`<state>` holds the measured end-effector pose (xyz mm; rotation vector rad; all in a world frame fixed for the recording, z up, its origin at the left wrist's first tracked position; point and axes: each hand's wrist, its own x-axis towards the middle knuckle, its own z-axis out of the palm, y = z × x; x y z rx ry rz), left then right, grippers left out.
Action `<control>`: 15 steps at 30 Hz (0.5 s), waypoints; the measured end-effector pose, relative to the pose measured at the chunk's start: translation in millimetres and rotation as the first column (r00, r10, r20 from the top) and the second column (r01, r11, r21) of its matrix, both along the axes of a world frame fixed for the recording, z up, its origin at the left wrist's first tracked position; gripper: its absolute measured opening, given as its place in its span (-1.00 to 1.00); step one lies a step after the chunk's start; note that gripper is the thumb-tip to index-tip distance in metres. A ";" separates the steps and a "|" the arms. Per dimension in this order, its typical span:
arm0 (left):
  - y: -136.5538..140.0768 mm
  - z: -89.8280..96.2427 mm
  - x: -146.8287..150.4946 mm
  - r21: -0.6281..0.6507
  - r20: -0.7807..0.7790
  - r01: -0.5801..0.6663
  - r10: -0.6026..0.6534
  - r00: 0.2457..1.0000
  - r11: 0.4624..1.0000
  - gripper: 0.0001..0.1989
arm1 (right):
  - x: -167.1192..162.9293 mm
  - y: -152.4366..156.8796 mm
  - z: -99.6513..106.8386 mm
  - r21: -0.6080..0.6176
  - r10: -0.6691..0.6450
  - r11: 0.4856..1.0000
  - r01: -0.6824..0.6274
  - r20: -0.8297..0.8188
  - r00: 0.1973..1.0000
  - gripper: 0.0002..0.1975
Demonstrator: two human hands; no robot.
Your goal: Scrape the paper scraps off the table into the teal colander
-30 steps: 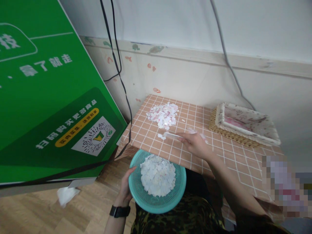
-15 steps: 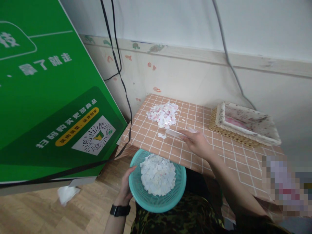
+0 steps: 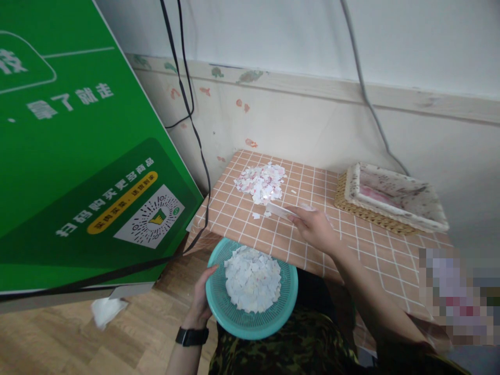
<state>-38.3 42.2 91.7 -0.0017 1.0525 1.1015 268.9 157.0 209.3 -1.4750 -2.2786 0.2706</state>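
One checked tablecloth (image 3: 312,182) bears paper scraps (image 3: 261,182) beside a wall (image 3: 297,122).

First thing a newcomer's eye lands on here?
Probably the big bright-green printed panel filling the left side. Next, the round turquoise plastic basket of white paper-like scraps at bottom centre, held by the left hand. Above it, the right hand holds a flat white strip over the brown, white-gridded tablecloth, near a heap of white-and-pink scraps.

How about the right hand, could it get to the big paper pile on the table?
Probably yes. The right hand is over the table, close to the paper pile, and I see nothing blocking the way. The white strip it holds may make picking bits up awkward, though.
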 end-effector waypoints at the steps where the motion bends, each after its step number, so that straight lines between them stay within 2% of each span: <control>1: 0.0 0.3 0.1 -0.001 -0.003 -0.002 0.002 1.000 1.000 -0.83 | 0.5 -0.7 -0.5 -0.003 -0.004 1.000 0.004 0.001 1.000 -0.65; 15: 0.1 3.0 0.9 -0.032 0.027 0.027 -0.026 0.999 0.999 -0.82 | 7.6 -8.1 0.8 -0.100 0.029 0.994 -0.039 -0.105 0.994 -0.68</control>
